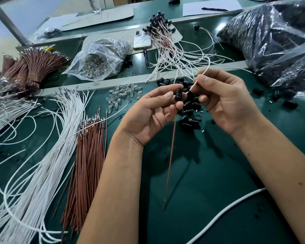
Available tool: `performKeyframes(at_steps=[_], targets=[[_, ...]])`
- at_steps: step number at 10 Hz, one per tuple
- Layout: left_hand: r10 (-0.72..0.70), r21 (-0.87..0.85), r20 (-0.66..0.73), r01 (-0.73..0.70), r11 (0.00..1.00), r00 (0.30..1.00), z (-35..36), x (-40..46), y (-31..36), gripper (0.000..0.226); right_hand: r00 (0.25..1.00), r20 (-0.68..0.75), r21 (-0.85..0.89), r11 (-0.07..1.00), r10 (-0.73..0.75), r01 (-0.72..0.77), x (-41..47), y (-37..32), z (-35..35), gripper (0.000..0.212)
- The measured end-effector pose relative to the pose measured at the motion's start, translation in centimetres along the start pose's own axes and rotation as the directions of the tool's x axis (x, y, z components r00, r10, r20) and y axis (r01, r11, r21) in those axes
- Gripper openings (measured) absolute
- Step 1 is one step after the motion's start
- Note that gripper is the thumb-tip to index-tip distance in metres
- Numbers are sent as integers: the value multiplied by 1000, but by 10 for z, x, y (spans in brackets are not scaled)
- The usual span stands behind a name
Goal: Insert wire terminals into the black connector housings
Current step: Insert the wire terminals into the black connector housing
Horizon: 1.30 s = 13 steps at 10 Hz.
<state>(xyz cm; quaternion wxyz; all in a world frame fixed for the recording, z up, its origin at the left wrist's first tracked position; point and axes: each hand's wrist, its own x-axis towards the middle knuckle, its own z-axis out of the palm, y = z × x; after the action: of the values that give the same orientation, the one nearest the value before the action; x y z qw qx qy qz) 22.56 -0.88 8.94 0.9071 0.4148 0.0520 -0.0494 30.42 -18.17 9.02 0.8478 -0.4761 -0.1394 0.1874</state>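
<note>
L hand [149, 113] pinches black housing [179, 94]; R hand [224, 101] pinches white wire [194, 85].

L hand [148, 111] pinches black housing [179, 94] w/ brown wire [171, 152]; R hand [224, 103] pinches white wire [195, 83].

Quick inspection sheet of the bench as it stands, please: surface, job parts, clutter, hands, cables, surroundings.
Surface: green bench mat, metal rail across.
Job's things: black housing with brown wire hanging from it; white wire aimed at it; loose housings.
Clutter: phone, pen, bag of bulbs.
Grippers: left hand holds housing; right hand pinches white wire.
Cables: white bundle, brown bundle, finished assemblies.
Surroundings: dark plastic bags.
</note>
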Motion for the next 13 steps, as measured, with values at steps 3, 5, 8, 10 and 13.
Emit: performKeyframes(at_steps=[3,5,8,10,13], targets=[[-3,39,-39,4,999,999,3,-2,0,21,999,-13,20,999,34,-34,-1,-2,1,8],[9,145,-63,0,989,998,2,-2,-3,17,999,-3,22,999,35,-35,-2,-2,2,9],[14,170,-47,-5,986,999,2,-2,-3,18,999,14,8,999,41,-41,-2,-2,2,7],[7,169,-64,4,986,998,3,-1,-3,18,999,19,-19,999,34,-34,-2,-2,3,8],[7,170,-93,9,985,996,0,0,-4,18,1000,14,-163,987,-2,4,-3,3,5,17]])
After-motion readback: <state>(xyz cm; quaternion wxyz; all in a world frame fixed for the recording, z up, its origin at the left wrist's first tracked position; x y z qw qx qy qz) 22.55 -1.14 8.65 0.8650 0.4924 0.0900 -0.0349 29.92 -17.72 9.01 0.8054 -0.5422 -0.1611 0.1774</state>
